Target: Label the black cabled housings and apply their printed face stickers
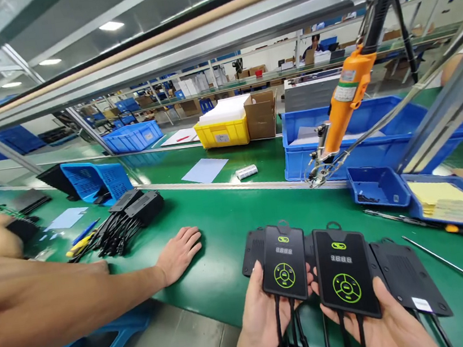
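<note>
Green bench (220, 215); controllers (284, 263) point lengthwise forward, cables (279, 321) nearest

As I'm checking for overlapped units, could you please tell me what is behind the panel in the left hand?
A dark slotted casing shows past the left edge of the black panel in the left hand; the panel covers the rest.

I saw one black controller (283, 260) and a matching second controller (342, 264) held side by side over the workbench's (221, 243) near edge, faces tilted up, green-outlined button rings below grey digits, cables (278, 315) hanging.
</note>
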Motion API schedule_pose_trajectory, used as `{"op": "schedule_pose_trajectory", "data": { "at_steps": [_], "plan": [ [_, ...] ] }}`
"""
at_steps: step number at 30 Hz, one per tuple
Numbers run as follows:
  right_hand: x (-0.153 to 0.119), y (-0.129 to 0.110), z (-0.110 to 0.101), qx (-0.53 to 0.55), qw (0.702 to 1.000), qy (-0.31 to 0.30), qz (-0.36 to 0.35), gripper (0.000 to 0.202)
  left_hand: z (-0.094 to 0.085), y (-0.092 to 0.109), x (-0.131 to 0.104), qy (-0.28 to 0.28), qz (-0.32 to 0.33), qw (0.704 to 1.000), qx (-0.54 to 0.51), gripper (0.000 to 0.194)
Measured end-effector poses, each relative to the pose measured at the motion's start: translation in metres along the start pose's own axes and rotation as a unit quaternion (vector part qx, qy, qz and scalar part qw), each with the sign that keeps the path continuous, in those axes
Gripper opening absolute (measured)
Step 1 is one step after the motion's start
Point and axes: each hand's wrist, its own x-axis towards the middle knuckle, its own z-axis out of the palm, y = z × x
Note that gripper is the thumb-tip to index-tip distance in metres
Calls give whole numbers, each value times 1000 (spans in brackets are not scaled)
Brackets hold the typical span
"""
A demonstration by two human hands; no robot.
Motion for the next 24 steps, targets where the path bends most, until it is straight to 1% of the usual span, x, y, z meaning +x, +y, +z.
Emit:
{"op": "schedule_pose_trajectory", "data": {
  "at_steps": [1,2,3,4,5,6,8,10,11,14,16,17,21,22,24],
  "plan": [
    [1,1,-3,2,1000,10,-3,52,0,-2,0,39,39,994,95,80],
    [3,1,-6,1,1000,16,-6,53,1,-3,0,78,78,977,183,77],
    [4,2,-9,-1,1000,17,-10,53,0,-6,-1,107,109,957,246,74],
    [5,3,-12,-5,1000,12,-11,52,0,-8,-2,121,124,947,272,71],
    [6,4,-14,-11,1000,5,-11,53,0,-10,-2,121,117,951,258,68],
    [7,5,-16,-15,1000,-2,-12,53,-1,-13,-3,112,91,966,213,64],
    [7,7,-16,-20,1000,-7,-15,55,-2,-17,-4,90,22,992,81,56],
    [6,8,-13,-19,1000,-2,-15,53,-3,-20,-6,86,-20,996,-24,48],
    [6,8,-10,-17,1000,4,-15,50,-3,-21,-7,89,-30,994,-53,45],
    [6,12,-4,-9,1000,27,-6,45,0,-21,-9,86,-39,993,-74,45],
    [7,16,0,-11,999,33,1,47,5,-21,-11,72,-28,995,-56,52],
    [9,18,1,-12,999,36,-4,47,8,-22,-11,61,-9,997,-45,57],
    [11,24,11,-14,999,17,-34,43,16,-30,-10,26,117,992,-24,78],
    [11,24,14,-16,999,6,-32,43,16,-35,-10,25,137,990,-12,85],
    [9,25,21,-16,1000,-6,-24,44,14,-44,-10,29,151,987,45,94]
  ]
}}
